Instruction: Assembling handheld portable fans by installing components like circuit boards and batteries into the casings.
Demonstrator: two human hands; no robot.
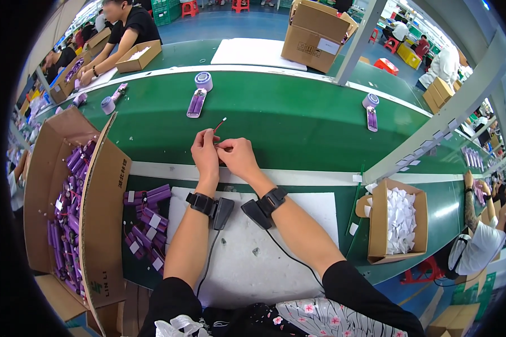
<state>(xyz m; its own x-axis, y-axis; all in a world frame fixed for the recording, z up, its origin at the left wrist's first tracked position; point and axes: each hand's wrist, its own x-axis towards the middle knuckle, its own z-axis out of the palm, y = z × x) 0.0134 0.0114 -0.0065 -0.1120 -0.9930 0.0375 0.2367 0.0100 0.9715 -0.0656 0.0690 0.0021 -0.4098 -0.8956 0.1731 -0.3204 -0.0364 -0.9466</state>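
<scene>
Frame centre: left hand point(206, 150) pinches white-tipped wire point(219, 125); right hand point(238, 156) curled, grip can't be told. Gentle, tug-free handling advisable.

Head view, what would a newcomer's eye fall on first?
Probably the left hand and right hand, close together over the green surface mid-picture, a thin white-tipped lead poking out beyond them. Then the big cardboard box of purple packs at left, and the smaller box of white pieces at right.
</scene>
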